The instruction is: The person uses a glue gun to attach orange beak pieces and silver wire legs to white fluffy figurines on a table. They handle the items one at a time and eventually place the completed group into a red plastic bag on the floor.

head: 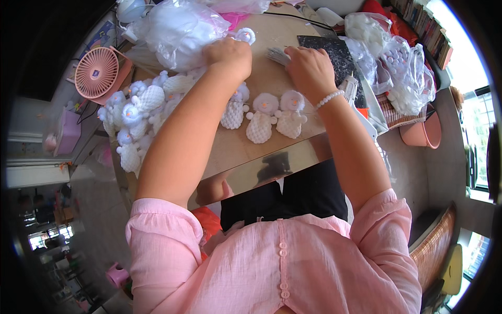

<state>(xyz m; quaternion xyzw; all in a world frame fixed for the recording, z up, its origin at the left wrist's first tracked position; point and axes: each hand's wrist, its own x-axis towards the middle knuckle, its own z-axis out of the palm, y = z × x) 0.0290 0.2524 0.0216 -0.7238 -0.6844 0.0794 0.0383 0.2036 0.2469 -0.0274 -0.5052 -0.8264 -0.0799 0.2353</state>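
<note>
My left hand (229, 55) is curled around a small knitted snowman doll, whose fluffy white head (246, 35) with an orange nose shows past the knuckles. The doll's body is hidden by the hand. My right hand (311, 67), with a white bead bracelet (329, 99) at its wrist, is at the end of a bundle of thin pale strips (277, 56). Its fingertips are hidden from above. Between my forearms lie snowman dolls: one (260, 117) beside another (291, 114), and a third (234, 112) partly behind my left arm.
A pile of similar dolls (135, 114) covers the table's left side, below a stuffed clear plastic bag (180, 33). A pink fan (96, 73) stands at left. Near my right forearm are a white glue gun (350, 86) and a black speckled board (341, 59). Filled bags (396, 66) sit farther right.
</note>
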